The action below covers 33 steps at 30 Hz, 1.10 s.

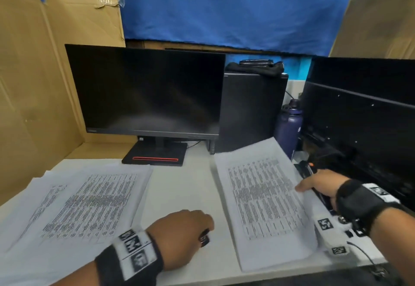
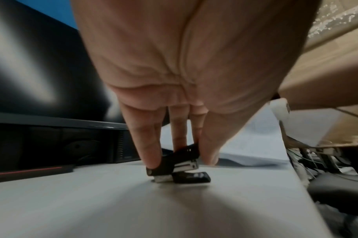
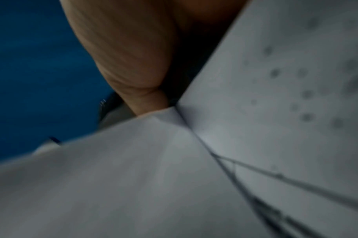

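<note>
A small black stapler (image 1: 204, 239) sits on the white desk (image 1: 186, 187), and my left hand (image 1: 186, 236) pinches it from above. In the left wrist view my fingertips (image 2: 151, 162) hold the stapler (image 2: 180, 167) on both sides while its base touches the desk. A stack of printed sheets (image 1: 262, 198) lies at the right with its right edge lifted and curled. My right hand (image 1: 314, 188) grips that edge, thumb on top. The right wrist view is blurred and shows one finger (image 3: 147, 103) against the paper (image 3: 275, 96).
More printed sheets (image 1: 85, 205) are spread at the left. A dark monitor (image 1: 146, 92), a black computer tower (image 1: 251, 110) and a purple bottle (image 1: 289, 126) stand behind. A second black screen (image 1: 363, 115) is at the right, cardboard (image 1: 33, 83) at the left.
</note>
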Tool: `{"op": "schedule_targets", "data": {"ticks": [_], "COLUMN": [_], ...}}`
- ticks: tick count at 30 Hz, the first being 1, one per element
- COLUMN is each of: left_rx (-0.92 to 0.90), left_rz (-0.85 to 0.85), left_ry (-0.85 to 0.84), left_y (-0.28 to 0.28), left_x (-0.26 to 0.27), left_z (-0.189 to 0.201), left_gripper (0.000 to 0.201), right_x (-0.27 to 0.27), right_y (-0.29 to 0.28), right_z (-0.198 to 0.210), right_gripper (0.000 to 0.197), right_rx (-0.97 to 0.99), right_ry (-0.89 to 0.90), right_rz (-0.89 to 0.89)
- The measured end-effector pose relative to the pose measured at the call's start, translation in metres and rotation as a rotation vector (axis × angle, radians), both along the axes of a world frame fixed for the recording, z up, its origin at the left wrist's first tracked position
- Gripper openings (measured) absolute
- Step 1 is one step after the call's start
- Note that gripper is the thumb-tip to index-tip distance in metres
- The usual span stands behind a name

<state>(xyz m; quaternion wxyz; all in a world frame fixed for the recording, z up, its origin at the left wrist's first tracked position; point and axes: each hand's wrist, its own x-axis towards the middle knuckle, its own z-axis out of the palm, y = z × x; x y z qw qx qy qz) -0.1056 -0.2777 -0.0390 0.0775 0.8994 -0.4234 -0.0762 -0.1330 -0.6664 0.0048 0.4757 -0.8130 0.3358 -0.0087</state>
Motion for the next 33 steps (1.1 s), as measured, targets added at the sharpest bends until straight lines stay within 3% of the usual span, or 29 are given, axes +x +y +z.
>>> {"op": "schedule_targets", "data": {"ticks": [6, 12, 17, 22, 27, 33], "left_rx": [-0.089, -0.154, -0.203, -0.178, -0.191, -0.375], "left_rz": [0.091, 0.119, 0.129, 0.189, 0.271, 0.332], "left_ry": [-0.018, 0.039, 0.092, 0.111, 0.026, -0.006], "left_y": [0.05, 0.059, 0.051, 0.047, 0.041, 0.025], "left_x": [-0.013, -0.022, -0.025, -0.028, -0.022, -0.019], "left_z": [-0.006, -0.007, -0.006, -0.01, -0.007, 0.015], "left_gripper": [0.03, 0.026, 0.022, 0.021, 0.019, 0.01], "right_x": [0.017, 0.007, 0.006, 0.016, 0.015, 0.004], "right_y": [0.014, 0.014, 0.023, 0.042, 0.039, 0.029], "right_z": [-0.042, -0.027, -0.019, -0.019, -0.016, -0.026], "right_gripper": [0.046, 0.05, 0.025, 0.022, 0.03, 0.038], "right_rx": [-0.128, -0.295, -0.374, -0.386, -0.534, -0.773], "right_ry": [0.141, 0.148, 0.174, 0.202, 0.356, 0.462], "right_rz": [0.052, 0.118, 0.143, 0.226, 0.26, 0.284]}}
